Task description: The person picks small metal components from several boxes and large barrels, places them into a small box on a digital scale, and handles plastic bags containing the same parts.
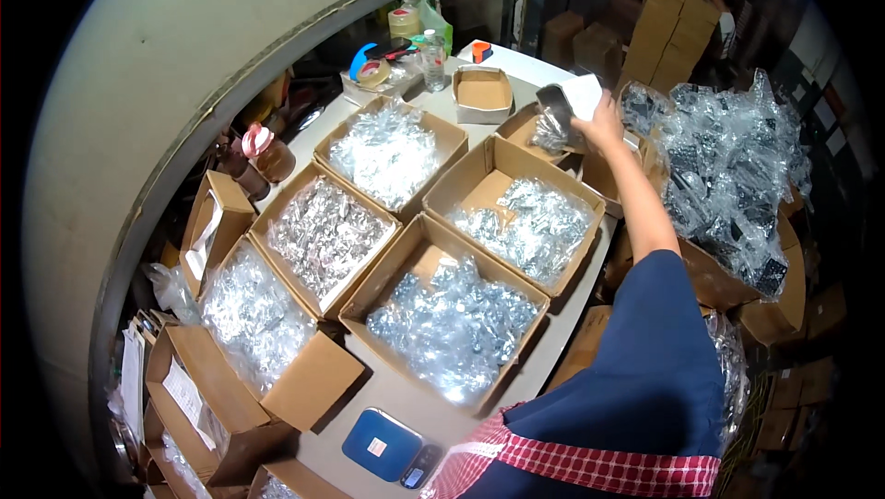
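My right arm, in a navy sleeve, stretches to the far right of the table. There my right hand point(604, 126) is closed on a flat white piece point(582, 95), which looks like card or a small box. Against its left side is a dark, flat-sided piece point(556, 103); I cannot tell if the two are joined. Just beneath lies a clear plastic bag of small parts point(550, 133) in a cardboard box point(518, 121). Nearer stands an open box point(493, 153) partly filled with small clear-bagged silvery parts. My left hand is out of view.
Several open cartons of bagged parts point(396, 379) cover the table. A blue scale point(380, 444) lies at the near edge. A small empty box point(482, 95), bottle point(432, 61) and tape roll point(373, 73) stand at the back. Bagged dark items point(728, 167) are heaped at right.
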The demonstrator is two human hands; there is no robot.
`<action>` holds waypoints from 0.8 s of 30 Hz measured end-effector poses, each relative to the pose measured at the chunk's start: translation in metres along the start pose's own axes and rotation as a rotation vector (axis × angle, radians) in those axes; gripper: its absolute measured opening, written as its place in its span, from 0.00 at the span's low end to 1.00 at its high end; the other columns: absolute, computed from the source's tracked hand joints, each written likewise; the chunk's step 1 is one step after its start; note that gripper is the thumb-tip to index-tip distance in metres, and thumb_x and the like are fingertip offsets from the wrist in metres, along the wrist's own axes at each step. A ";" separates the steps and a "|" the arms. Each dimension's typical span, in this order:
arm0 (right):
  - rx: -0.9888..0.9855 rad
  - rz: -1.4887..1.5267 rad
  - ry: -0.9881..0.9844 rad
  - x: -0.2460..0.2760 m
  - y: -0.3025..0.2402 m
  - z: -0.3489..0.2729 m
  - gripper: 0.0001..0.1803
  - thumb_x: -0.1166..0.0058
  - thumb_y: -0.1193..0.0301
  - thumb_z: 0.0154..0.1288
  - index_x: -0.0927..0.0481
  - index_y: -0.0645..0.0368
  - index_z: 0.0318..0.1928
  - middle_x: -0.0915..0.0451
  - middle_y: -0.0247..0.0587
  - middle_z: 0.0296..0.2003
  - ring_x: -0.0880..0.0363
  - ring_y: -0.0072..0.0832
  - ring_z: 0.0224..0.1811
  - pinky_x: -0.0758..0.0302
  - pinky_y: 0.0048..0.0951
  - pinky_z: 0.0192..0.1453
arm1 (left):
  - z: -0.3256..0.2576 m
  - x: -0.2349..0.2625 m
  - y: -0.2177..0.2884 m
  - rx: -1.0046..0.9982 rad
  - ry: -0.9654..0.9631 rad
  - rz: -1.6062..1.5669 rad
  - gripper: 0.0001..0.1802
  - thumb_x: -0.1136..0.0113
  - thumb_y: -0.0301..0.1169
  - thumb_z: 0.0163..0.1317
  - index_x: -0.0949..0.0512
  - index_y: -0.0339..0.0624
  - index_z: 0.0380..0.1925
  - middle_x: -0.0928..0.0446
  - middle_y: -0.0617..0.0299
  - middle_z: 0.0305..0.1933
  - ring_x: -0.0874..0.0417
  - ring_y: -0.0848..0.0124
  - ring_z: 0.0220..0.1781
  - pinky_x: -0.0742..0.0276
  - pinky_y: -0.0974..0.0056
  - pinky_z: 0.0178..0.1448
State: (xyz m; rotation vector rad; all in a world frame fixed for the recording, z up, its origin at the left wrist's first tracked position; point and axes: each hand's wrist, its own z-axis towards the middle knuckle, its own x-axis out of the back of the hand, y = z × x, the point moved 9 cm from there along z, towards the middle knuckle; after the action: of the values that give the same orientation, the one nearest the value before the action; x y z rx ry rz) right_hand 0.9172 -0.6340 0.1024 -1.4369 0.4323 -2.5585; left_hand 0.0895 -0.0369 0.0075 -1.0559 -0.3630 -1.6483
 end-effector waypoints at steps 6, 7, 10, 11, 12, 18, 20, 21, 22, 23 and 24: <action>-0.028 -0.010 -0.374 -0.027 -0.018 0.046 0.58 0.27 0.49 0.36 0.41 0.72 0.61 0.29 0.66 0.56 0.27 0.49 0.59 0.29 0.39 0.61 | 0.007 0.016 0.000 0.021 0.043 -0.183 0.16 0.47 0.37 0.68 0.18 0.34 0.33 0.20 0.46 0.30 0.19 0.52 0.31 0.22 0.54 0.42; -0.035 -0.033 -0.434 -0.024 -0.028 0.048 0.58 0.27 0.48 0.35 0.40 0.73 0.60 0.27 0.66 0.55 0.25 0.49 0.58 0.27 0.39 0.60 | 0.004 0.012 0.000 0.029 0.040 -0.175 0.16 0.47 0.36 0.68 0.19 0.34 0.32 0.20 0.46 0.30 0.19 0.52 0.31 0.22 0.54 0.41; 0.137 -0.097 -0.317 -0.020 -0.059 0.048 0.53 0.28 0.47 0.34 0.34 0.71 0.55 0.25 0.63 0.52 0.23 0.48 0.53 0.24 0.39 0.55 | 0.011 0.027 0.017 -0.005 0.067 -0.116 0.16 0.48 0.36 0.69 0.19 0.35 0.30 0.20 0.47 0.29 0.20 0.52 0.30 0.22 0.54 0.40; 0.219 -0.119 -0.251 -0.015 -0.068 0.043 0.51 0.28 0.48 0.33 0.33 0.71 0.54 0.24 0.62 0.50 0.21 0.48 0.51 0.23 0.38 0.53 | 0.011 0.024 0.017 0.006 0.040 -0.118 0.17 0.49 0.37 0.69 0.19 0.35 0.30 0.20 0.48 0.29 0.19 0.52 0.30 0.22 0.54 0.39; 0.272 -0.121 -0.218 -0.013 -0.075 0.040 0.49 0.28 0.51 0.34 0.33 0.69 0.54 0.24 0.60 0.49 0.22 0.49 0.51 0.23 0.39 0.52 | 0.010 0.022 0.015 0.020 0.015 -0.116 0.17 0.49 0.37 0.70 0.19 0.35 0.30 0.20 0.48 0.29 0.19 0.53 0.30 0.22 0.54 0.39; 0.472 -0.183 -0.117 0.011 -0.107 0.024 0.48 0.28 0.54 0.35 0.35 0.66 0.56 0.24 0.58 0.49 0.22 0.51 0.50 0.23 0.42 0.52 | 0.009 0.015 0.010 0.015 -0.042 -0.040 0.18 0.53 0.38 0.71 0.19 0.37 0.34 0.20 0.49 0.31 0.19 0.53 0.31 0.23 0.53 0.39; 0.472 -0.167 -0.069 0.026 -0.110 0.025 0.48 0.28 0.54 0.35 0.35 0.65 0.56 0.24 0.58 0.49 0.22 0.51 0.50 0.23 0.43 0.52 | 0.004 0.006 0.005 0.016 -0.072 -0.017 0.18 0.55 0.38 0.72 0.20 0.36 0.37 0.20 0.48 0.33 0.19 0.52 0.33 0.23 0.53 0.39; 0.473 -0.163 -0.040 0.033 -0.109 0.029 0.48 0.28 0.54 0.35 0.35 0.64 0.56 0.24 0.58 0.49 0.22 0.51 0.50 0.23 0.43 0.52 | 0.003 0.000 0.004 0.010 -0.090 -0.033 0.18 0.55 0.38 0.72 0.21 0.36 0.39 0.20 0.48 0.34 0.19 0.52 0.33 0.23 0.53 0.40; 0.457 -0.162 -0.023 0.039 -0.105 0.034 0.49 0.28 0.53 0.35 0.35 0.64 0.56 0.24 0.58 0.49 0.22 0.51 0.50 0.22 0.43 0.51 | 0.001 -0.004 0.001 0.005 -0.109 -0.047 0.17 0.56 0.38 0.72 0.21 0.36 0.40 0.20 0.48 0.35 0.19 0.52 0.34 0.23 0.53 0.40; 0.454 -0.160 0.019 0.047 -0.102 0.036 0.48 0.29 0.52 0.36 0.35 0.64 0.56 0.24 0.58 0.49 0.22 0.50 0.51 0.22 0.43 0.51 | -0.002 -0.006 -0.005 0.041 -0.127 -0.130 0.17 0.55 0.37 0.72 0.22 0.35 0.40 0.20 0.47 0.35 0.19 0.52 0.34 0.23 0.53 0.40; 0.443 -0.171 0.020 0.053 -0.100 0.037 0.48 0.29 0.51 0.36 0.34 0.64 0.55 0.24 0.58 0.49 0.22 0.50 0.51 0.22 0.43 0.52 | 0.003 0.002 0.000 0.079 -0.145 -0.215 0.17 0.55 0.36 0.72 0.22 0.34 0.41 0.21 0.47 0.35 0.19 0.51 0.34 0.22 0.54 0.40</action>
State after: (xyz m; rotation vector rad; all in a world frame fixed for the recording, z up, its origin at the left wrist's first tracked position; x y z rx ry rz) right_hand 0.9198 -0.5615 0.1967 -1.3280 -0.2562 -2.5735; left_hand 0.0906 -0.0360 0.0103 -1.1097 -0.6517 -1.7349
